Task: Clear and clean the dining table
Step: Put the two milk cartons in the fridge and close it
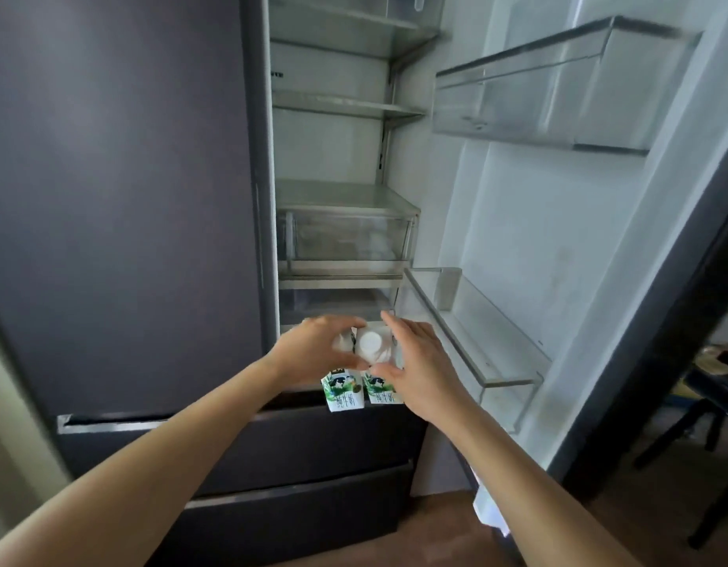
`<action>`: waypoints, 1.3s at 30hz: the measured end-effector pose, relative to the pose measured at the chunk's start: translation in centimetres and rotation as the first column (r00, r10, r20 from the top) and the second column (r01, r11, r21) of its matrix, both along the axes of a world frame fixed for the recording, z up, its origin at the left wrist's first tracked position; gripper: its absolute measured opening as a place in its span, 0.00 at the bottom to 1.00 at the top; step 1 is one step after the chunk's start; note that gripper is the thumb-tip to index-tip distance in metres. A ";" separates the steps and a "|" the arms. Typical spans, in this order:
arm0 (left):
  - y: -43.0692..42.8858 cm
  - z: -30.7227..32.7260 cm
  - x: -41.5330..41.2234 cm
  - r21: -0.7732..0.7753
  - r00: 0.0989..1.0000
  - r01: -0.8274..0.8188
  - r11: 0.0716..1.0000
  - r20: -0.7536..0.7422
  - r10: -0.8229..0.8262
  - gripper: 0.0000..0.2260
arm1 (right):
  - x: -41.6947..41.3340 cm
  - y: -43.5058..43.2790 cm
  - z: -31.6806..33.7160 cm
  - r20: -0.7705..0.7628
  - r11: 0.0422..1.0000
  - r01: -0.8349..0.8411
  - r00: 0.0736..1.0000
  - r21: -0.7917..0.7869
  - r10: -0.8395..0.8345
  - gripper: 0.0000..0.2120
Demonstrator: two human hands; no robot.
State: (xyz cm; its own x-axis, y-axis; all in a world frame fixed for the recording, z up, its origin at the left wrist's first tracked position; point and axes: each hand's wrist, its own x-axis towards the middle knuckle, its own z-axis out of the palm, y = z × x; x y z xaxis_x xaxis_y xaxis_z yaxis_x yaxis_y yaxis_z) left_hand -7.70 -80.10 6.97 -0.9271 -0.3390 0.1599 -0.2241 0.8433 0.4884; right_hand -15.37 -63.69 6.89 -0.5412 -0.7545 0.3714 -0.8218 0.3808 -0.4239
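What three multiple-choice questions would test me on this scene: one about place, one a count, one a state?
1. Where are the milk cartons? A in a sink; B held before the fridge by the left hand and right hand; C in a bag.
2. How many cartons? A one; B two; C four.
3. The fridge's right door is: A open; B shut; C missing.
Answers: B, both hands grip the carton tops; B, two matching labels show side by side; A, it stands aside, baring the fridge's inside.
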 end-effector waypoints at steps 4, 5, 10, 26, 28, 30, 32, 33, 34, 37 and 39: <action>-4.6 3.0 -1.9 -0.051 0.999 0.042 0.998 -0.009 -0.043 0.25 | -2.4 -4.8 3.3 -0.012 0.998 0.017 1.000 0.062 -0.016 0.30; -5.5 3.7 -2.4 -0.065 0.999 0.042 0.997 -0.014 -0.043 0.24 | -3.0 -5.8 4.1 -0.007 0.998 0.025 1.000 0.057 -0.025 0.29; -9.9 7.3 -5.6 -0.094 0.996 0.062 0.994 -0.053 -0.067 0.23 | -6.8 -11.1 7.3 0.055 0.999 0.043 0.998 0.011 -0.044 0.27; -21.6 15.3 -21.2 -0.085 0.958 -0.190 0.978 -0.233 0.166 0.22 | -24.4 -23.1 13.2 0.127 0.930 0.158 0.984 -0.333 -0.121 0.18; -23.4 16.3 -24.1 -0.078 0.943 -0.239 0.968 -0.258 0.212 0.22 | -27.6 -25.4 13.8 0.102 0.922 0.160 0.986 -0.353 -0.132 0.17; -25.1 17.0 -26.9 -0.076 0.926 -0.283 0.956 -0.282 0.252 0.21 | -30.7 -27.7 14.4 0.056 0.928 0.158 0.987 -0.337 -0.148 0.15; -26.7 17.4 -29.4 -0.077 0.917 -0.322 0.944 -0.274 0.290 0.21 | -33.2 -29.8 15.0 0.030 0.942 0.145 0.989 -0.302 -0.143 0.16; -27.3 17.3 -30.4 -0.084 0.918 -0.333 0.939 -0.258 0.302 0.21 | -34.1 -30.6 15.1 0.030 0.949 0.136 0.991 -0.284 -0.133 0.16; -28.1 17.3 -31.5 -0.092 0.919 -0.341 0.936 -0.241 0.311 0.21 | -35.3 -31.7 15.2 0.039 0.955 0.126 0.992 -0.267 -0.120 0.16; -30.0 16.9 -33.7 -0.091 0.925 -0.343 0.935 -0.205 0.319 0.22 | -37.7 -34.3 14.9 0.070 0.968 0.074 0.996 -0.241 -0.059 0.14; -31.0 16.7 -34.6 -0.105 0.929 -0.344 0.933 -0.184 0.322 0.22 | -39.0 -35.9 14.7 0.096 0.973 0.042 0.995 -0.226 -0.021 0.15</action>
